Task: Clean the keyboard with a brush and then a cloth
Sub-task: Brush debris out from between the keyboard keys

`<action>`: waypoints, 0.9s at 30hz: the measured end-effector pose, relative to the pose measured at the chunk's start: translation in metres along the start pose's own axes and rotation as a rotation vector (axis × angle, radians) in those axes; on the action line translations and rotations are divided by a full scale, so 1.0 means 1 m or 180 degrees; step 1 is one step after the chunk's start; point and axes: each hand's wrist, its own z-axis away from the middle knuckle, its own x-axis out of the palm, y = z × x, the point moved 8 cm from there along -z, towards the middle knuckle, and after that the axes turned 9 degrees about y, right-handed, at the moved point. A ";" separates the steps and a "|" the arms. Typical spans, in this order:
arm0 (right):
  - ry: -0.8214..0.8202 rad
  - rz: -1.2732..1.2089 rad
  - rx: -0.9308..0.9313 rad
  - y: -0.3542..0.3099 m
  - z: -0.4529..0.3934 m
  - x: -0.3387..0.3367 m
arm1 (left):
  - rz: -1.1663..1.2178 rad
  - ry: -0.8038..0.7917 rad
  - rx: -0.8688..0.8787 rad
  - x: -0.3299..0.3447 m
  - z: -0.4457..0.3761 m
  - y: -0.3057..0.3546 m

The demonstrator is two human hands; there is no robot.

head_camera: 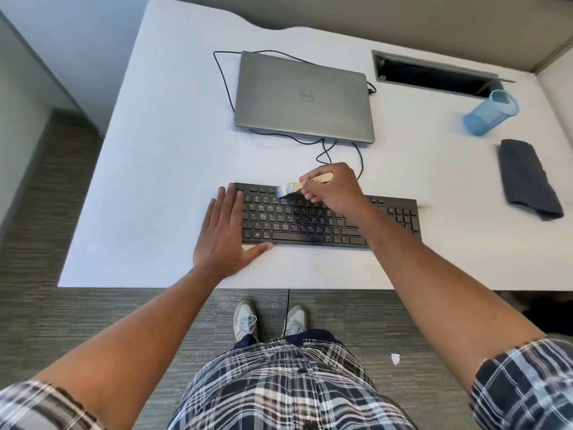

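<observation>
A black keyboard [384, 221] lies on the white desk [155, 150] near its front edge. My right hand [333, 187] grips the wooden handle of a small brush [286, 190], and the pale bristles touch the upper key rows left of centre. My left hand [223, 231] lies flat with straight fingers over the keyboard's left end, thumb along its front edge. A dark grey folded cloth [527, 178] lies on the desk far to the right, apart from both hands.
A shut grey laptop [304, 97] sits behind the keyboard with black cables [223, 79] looping around it. A blue mesh cup [491, 113] stands at the back right, beside a cable slot [431, 74]. My feet stand on grey carpet below the desk edge.
</observation>
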 end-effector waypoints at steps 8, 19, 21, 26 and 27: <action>0.0410 0.0119 0.0203 0.058 0.009 -0.091 | -0.0028 0.0047 0.0245 0.001 0.001 0.007; 0.0962 0.0508 0.0575 0.120 0.019 -0.208 | -0.0023 0.0043 0.0246 0.001 0.000 0.008; 0.1047 0.0693 0.0638 0.124 0.019 -0.223 | -0.0006 0.0054 0.0243 0.001 0.000 0.007; 0.1551 0.1899 0.0331 0.101 0.018 -0.253 | 0.0031 0.0035 0.0222 0.001 0.000 0.007; 0.1616 0.1735 0.0241 0.095 0.019 -0.251 | 0.0030 0.0036 0.0218 0.001 0.000 0.006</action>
